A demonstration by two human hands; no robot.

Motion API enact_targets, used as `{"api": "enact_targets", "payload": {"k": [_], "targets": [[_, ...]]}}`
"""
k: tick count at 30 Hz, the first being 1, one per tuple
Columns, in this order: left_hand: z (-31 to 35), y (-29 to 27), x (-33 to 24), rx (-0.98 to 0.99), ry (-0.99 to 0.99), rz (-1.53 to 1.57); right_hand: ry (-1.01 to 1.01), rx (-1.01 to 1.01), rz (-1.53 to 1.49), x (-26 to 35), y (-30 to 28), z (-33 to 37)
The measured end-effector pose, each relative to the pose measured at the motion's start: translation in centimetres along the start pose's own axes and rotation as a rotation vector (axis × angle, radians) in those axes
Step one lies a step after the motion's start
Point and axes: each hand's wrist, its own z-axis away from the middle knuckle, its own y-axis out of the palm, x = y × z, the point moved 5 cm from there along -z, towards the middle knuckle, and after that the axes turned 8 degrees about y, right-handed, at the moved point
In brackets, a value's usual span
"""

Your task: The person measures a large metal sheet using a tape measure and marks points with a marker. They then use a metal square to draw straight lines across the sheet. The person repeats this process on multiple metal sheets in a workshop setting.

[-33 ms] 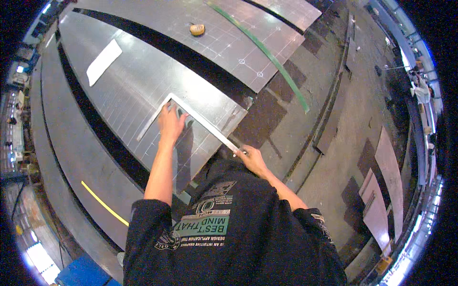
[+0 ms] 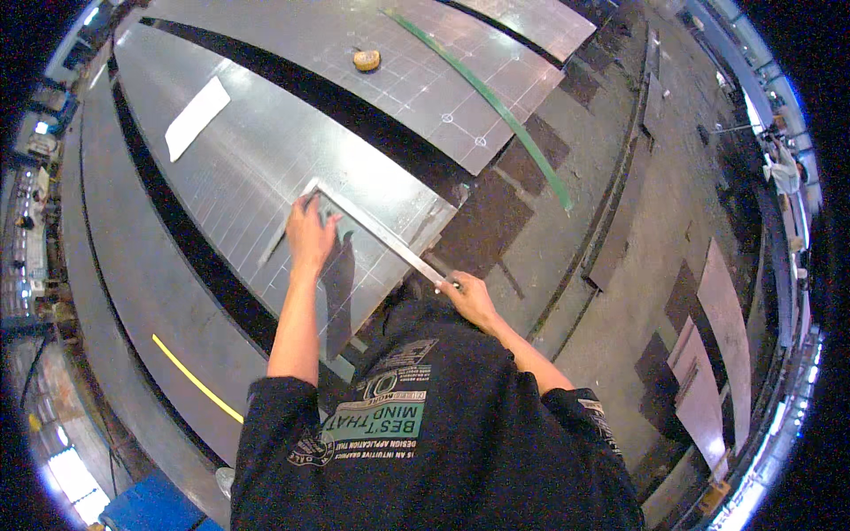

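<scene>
A metal L-shaped square (image 2: 382, 232) lies on a grey steel plate (image 2: 257, 115) marked with fine pale lines. My left hand (image 2: 310, 237) is at its corner, fingers bent over the short arm and thumb held apart. At the near end of the long arm, by the plate's edge, my right hand (image 2: 469, 299) grips the square with closed fingers. Something small and pale shows at the right fingertips, too small to name. The short arm is partly behind my left hand and looks blurred.
A white sheet (image 2: 197, 119) rests farther up the plate. On the plate beyond a dark gap are a yellow tape measure (image 2: 366, 60) and a green strip (image 2: 496, 102) that hangs over the edge. A yellow line (image 2: 197, 379) marks the left plate. Flat offcuts (image 2: 699, 389) lie at right.
The square's corner has shifted slightly left and nearer, its short arm now blurred. My left hand has moved a little the same way; my right hand stays at the long arm's end.
</scene>
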Motion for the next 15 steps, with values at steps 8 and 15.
{"api": "enact_targets", "payload": {"k": [8, 15], "targets": [[10.6, -10.5, -1.5, -0.227, -0.077, 0.102, -0.169, 0.198, -0.058, -2.5, -4.1, 7.6], [15.9, -13.2, -2.4, -0.243, -0.205, 0.044, -0.163, 0.349, -0.186, -4.1, -1.5, 12.2]]}}
